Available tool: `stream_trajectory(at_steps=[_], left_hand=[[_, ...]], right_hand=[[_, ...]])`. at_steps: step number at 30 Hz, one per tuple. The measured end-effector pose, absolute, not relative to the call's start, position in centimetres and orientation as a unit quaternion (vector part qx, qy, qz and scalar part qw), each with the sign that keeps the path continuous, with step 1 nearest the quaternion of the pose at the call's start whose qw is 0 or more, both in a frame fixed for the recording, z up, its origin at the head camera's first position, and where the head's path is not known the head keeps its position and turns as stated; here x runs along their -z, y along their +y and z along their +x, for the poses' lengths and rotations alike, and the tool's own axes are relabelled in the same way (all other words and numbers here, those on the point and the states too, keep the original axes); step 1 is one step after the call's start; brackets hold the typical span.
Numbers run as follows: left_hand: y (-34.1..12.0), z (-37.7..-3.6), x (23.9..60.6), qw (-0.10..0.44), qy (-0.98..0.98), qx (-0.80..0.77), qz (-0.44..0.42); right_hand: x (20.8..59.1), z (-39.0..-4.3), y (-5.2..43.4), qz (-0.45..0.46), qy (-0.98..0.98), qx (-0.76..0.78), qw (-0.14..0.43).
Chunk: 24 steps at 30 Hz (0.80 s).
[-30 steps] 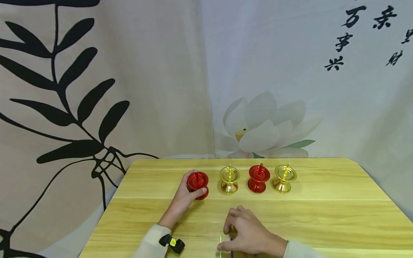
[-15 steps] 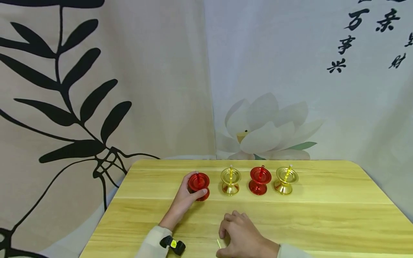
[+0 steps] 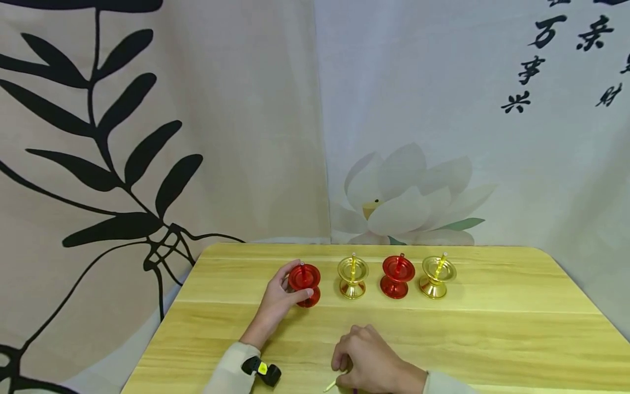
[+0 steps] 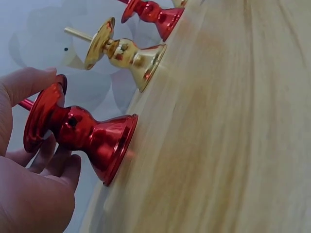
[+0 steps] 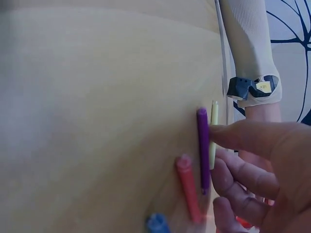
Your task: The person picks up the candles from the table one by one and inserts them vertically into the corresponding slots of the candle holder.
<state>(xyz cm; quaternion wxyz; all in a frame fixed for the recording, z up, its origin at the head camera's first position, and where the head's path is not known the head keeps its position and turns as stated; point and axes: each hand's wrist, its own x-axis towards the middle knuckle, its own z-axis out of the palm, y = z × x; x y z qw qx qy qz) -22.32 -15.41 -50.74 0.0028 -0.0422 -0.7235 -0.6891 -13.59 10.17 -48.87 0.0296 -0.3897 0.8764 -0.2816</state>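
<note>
Inspecting the wooden table (image 3: pixel 492 328), we find the left hand (image 3: pixel 278 303) curled round the leftmost red holder (image 3: pixel 304 283), thumb and fingers gripping its stem; it stands upright at the left end of a row with a gold holder (image 3: pixel 352 276), a second red holder (image 3: pixel 396 276) and another gold holder (image 3: pixel 436 276). We note the right hand (image 3: pixel 369 364) at the near edge, fingertips pinching a pale yellow candle (image 5: pixel 213 131) lying beside purple (image 5: pixel 203 148), red (image 5: pixel 188 187) and blue (image 5: pixel 156 224) candles.
</note>
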Motion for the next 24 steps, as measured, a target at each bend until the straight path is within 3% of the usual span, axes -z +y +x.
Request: stream_trajectory(at_steps=[17,24], left_hand=[[-15.1,-22.2,50.5,0.005,-0.716,0.696,-0.046],[-15.1,-22.4,50.5,0.002,-0.718,0.695,-0.045]], right_hand=[[48.5,-14.3,9.3,-0.408,0.867,0.277,0.07],[48.5,-14.2,8.6,-0.419,0.871,0.251,0.056]])
